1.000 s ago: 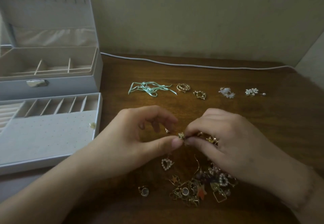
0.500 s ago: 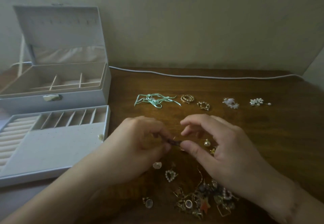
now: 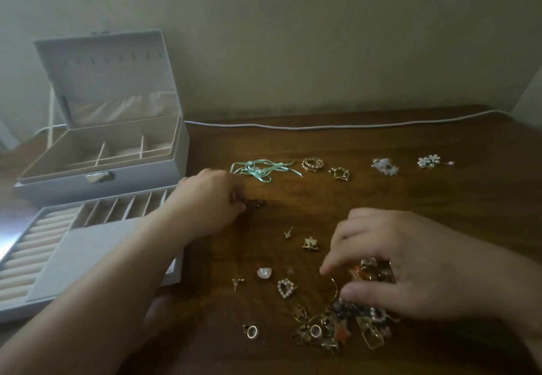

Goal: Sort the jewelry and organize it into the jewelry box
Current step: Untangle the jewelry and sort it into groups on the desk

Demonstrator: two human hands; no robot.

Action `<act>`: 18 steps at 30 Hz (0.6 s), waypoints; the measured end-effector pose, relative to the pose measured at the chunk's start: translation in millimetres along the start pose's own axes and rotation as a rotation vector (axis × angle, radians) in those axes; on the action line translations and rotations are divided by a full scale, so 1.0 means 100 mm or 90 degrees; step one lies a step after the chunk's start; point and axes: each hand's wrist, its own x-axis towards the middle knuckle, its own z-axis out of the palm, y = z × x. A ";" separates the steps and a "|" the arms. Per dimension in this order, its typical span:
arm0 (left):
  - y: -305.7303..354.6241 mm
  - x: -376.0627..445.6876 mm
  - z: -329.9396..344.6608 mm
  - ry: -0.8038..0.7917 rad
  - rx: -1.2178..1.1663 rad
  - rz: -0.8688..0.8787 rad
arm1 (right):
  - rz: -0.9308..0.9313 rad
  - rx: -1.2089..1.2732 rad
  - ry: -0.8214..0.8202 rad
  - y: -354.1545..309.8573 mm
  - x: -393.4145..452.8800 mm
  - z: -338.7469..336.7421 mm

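Note:
The white jewelry box [image 3: 99, 182] stands open at the left, its removable tray [image 3: 88, 245] lying in front of it. My left hand [image 3: 209, 203] reaches toward the box side, below the mint ribbon [image 3: 264, 169], fingertips pinched on a small dark piece [image 3: 256, 203] that rests on the wood. My right hand [image 3: 399, 263] hovers with curled, parted fingers over the tangled jewelry pile [image 3: 331, 327] at the near right and partly hides it. Loose pieces lie between the hands: a gold star [image 3: 310, 243], a pearl heart [image 3: 286, 288], a pearl stud [image 3: 264, 272].
Along the far side of the wooden table [image 3: 381, 198] sits a row: two gold rings [image 3: 312, 164] [image 3: 339, 173] and two white flower pieces [image 3: 384, 166] [image 3: 431, 161]. A white cable [image 3: 322, 126] runs along the wall. A gold ring [image 3: 251, 330] lies near the front edge.
The hands, which met over one small piece, have separated. My left hand carried the dark piece up and left toward the ribbon; my right hand dropped back onto the pile.

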 end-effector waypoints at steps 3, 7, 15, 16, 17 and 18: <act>-0.01 -0.03 0.04 0.009 0.001 0.004 | -0.029 0.003 -0.035 -0.06 -0.03 -0.04; 0.03 -0.18 0.07 0.070 0.035 0.020 | -0.049 -0.023 -0.042 -0.08 -0.06 -0.03; 0.15 -0.32 0.12 0.233 -0.074 0.152 | -0.008 -0.059 -0.048 -0.14 -0.03 0.06; 0.18 -0.35 0.12 0.242 -0.089 0.174 | -0.013 -0.062 -0.038 -0.13 -0.03 0.08; 0.22 -0.37 0.12 0.244 -0.103 0.194 | -0.021 -0.065 -0.027 -0.11 -0.03 0.09; 0.25 -0.40 0.11 0.242 -0.116 0.207 | -0.023 -0.069 -0.023 -0.10 -0.02 0.10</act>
